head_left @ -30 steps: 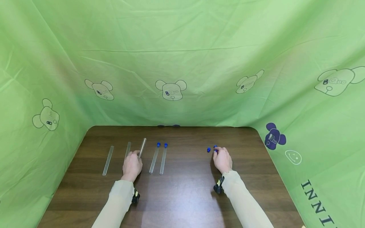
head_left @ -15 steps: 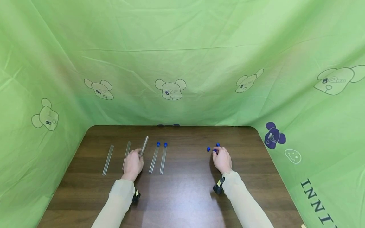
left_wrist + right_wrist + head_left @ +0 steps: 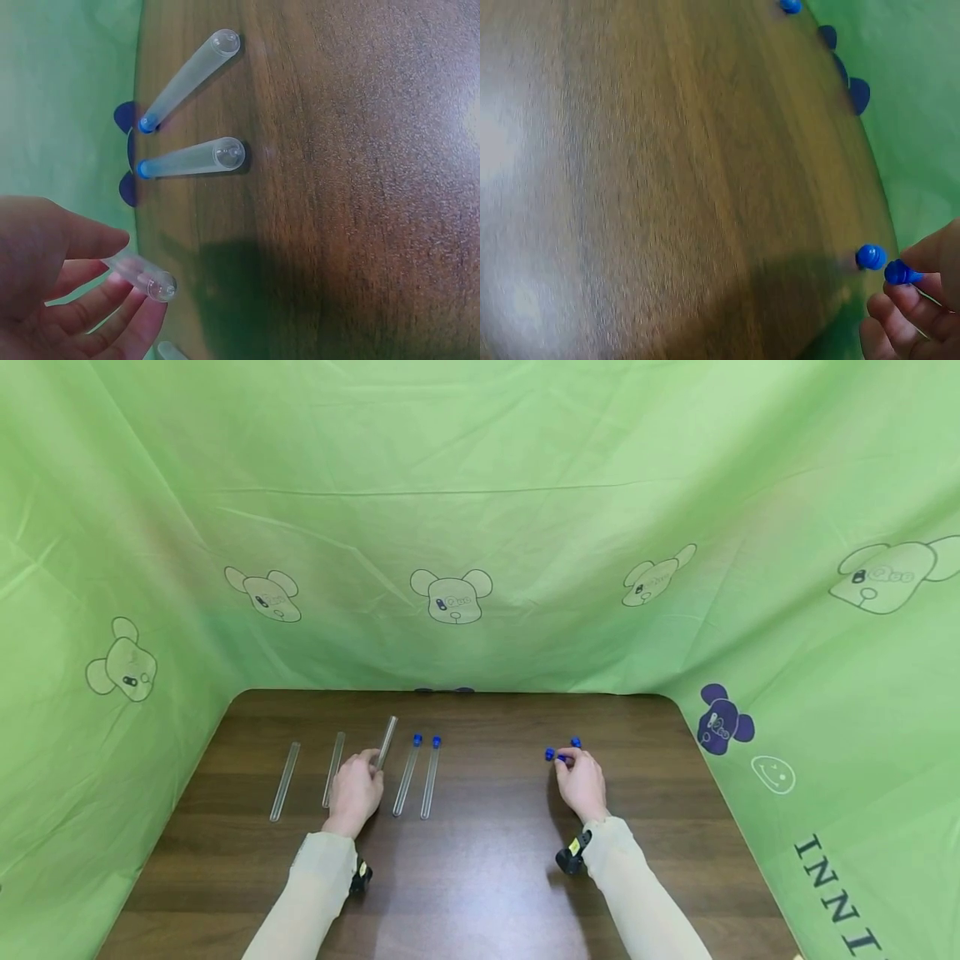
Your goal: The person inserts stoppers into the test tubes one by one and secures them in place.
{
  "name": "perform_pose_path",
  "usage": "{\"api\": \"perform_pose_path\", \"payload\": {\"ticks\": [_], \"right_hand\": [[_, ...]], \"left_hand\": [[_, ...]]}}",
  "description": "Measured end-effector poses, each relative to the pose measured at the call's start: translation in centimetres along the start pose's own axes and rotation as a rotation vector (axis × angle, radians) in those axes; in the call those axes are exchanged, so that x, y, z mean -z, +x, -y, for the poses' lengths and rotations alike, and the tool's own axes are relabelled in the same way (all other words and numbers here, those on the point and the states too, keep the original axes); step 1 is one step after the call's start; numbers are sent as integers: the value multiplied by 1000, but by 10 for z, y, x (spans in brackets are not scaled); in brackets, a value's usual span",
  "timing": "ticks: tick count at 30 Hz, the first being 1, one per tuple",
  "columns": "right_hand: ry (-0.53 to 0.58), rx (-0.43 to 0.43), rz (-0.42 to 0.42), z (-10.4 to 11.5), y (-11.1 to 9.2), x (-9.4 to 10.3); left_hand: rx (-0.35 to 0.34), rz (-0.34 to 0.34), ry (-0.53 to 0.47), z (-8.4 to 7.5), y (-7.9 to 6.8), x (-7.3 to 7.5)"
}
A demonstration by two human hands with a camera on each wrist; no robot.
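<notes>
My left hand (image 3: 356, 789) grips a clear test tube (image 3: 387, 742) between thumb and fingers. In the left wrist view its rounded end (image 3: 161, 286) pokes out beside the fingertips, close over the table. My right hand (image 3: 582, 783) pinches a blue stopper (image 3: 901, 272) between thumb and fingertips. Just left of those fingertips a second blue stopper (image 3: 550, 754) rests on the table. Another blue stopper (image 3: 575, 742) lies behind the right hand. To the right of the left hand are two test tubes with blue stoppers, one nearer (image 3: 407, 777) and one farther right (image 3: 431, 781).
Two unstoppered test tubes lie left of the left hand, one close by (image 3: 334, 768) and one farther out (image 3: 284, 782). The brown wooden table (image 3: 480, 860) ends at a green printed cloth (image 3: 450, 527) behind and at both sides.
The left hand has shifted slightly right, carrying the tube toward the stoppered ones. The right hand has edged left with its stopper, uncovering the stopper behind it.
</notes>
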State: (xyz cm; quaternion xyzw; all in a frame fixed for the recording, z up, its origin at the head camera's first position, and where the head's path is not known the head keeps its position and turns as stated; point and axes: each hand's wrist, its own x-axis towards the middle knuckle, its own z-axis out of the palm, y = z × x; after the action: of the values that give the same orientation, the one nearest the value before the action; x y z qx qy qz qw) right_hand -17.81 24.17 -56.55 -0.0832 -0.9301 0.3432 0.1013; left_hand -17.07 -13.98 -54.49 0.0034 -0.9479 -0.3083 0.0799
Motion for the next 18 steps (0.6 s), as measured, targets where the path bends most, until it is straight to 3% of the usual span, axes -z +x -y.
{"api": "perform_pose_path", "payload": {"ticks": [18], "right_hand": [[85, -22, 7, 8, -1, -5]], "left_hand": [[-34, 16, -13, -6, 2, -1]]}}
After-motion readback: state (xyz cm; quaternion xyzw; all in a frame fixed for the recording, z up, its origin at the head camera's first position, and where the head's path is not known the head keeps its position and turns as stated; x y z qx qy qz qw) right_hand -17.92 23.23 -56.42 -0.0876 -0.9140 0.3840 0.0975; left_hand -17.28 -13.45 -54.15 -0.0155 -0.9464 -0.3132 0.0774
